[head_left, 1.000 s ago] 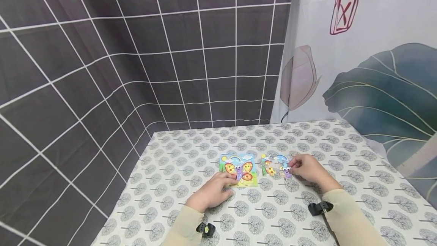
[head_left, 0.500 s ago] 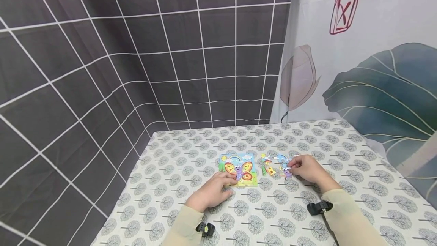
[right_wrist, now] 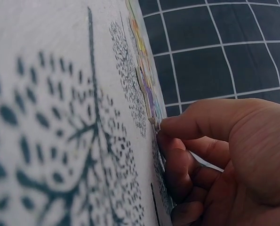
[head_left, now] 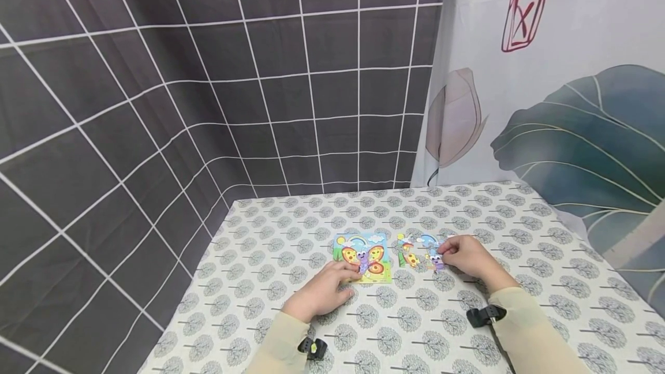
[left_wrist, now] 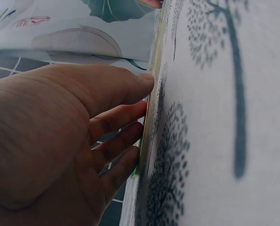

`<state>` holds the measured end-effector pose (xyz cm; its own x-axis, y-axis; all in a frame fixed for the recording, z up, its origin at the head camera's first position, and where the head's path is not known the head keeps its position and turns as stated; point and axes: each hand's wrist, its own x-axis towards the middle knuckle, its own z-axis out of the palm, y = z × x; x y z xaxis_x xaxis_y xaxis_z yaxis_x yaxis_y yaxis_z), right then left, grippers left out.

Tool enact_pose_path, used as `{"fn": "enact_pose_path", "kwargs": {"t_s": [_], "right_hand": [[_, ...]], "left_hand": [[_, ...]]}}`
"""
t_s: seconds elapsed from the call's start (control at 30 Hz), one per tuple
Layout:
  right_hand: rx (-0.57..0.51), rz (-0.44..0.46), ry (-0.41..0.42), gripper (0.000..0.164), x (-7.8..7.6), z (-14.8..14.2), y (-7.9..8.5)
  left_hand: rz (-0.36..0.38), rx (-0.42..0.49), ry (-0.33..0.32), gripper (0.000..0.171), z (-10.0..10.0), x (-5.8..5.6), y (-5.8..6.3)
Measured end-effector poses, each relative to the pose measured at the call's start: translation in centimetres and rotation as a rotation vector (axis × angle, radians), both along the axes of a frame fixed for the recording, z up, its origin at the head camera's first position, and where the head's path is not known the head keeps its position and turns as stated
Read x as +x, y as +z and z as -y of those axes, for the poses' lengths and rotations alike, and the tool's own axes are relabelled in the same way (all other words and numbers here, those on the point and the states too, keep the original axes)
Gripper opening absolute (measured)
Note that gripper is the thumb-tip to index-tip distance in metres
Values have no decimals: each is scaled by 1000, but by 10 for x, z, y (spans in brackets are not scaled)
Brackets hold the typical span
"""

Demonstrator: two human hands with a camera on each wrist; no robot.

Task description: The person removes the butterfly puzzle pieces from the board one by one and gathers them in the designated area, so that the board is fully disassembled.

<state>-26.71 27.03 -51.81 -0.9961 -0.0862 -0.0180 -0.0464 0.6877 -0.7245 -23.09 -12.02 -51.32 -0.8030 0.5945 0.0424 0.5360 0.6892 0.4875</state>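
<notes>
A square butterfly puzzle board [head_left: 374,250] lies flat on the patterned cloth in the head view. My left hand [head_left: 324,288] rests on its lower left part, fingers nearly straight. In the left wrist view, the fingertips of that hand [left_wrist: 69,127] touch the board, seen edge-on [left_wrist: 151,94]. To the right of the board lie several loose puzzle pieces, among them a yellow-spotted piece [head_left: 412,260] and a purple piece with eyes [head_left: 434,260]. My right hand [head_left: 470,255] pinches a puzzle piece at the right end of this group. Its fingers mostly hide that piece.
A white cloth with grey tree prints [head_left: 387,339] covers the table. Behind it hangs a dark curtain with white grid lines [head_left: 332,97]. A light curtain with a large leaf print [head_left: 597,131] hangs at the right. Each wrist carries a black strap [head_left: 487,316].
</notes>
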Motion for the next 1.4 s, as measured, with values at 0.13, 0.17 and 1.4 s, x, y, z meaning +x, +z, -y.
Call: {"fn": "enact_pose_path", "kwargs": {"t_s": [0.13, 0.17, 1.4], "right_hand": [[17, -10, -7, 15, 0, 1, 2], [19, -15, -8, 15, 0, 2, 2], [61, -39, 215, 22, -24, 114, 10]], "left_hand": [[-2, -6, 6, 42, -1, 0, 1], [-3, -8, 8, 42, -1, 0, 1], [-60, -116, -106, 52, -25, 9, 2]]}}
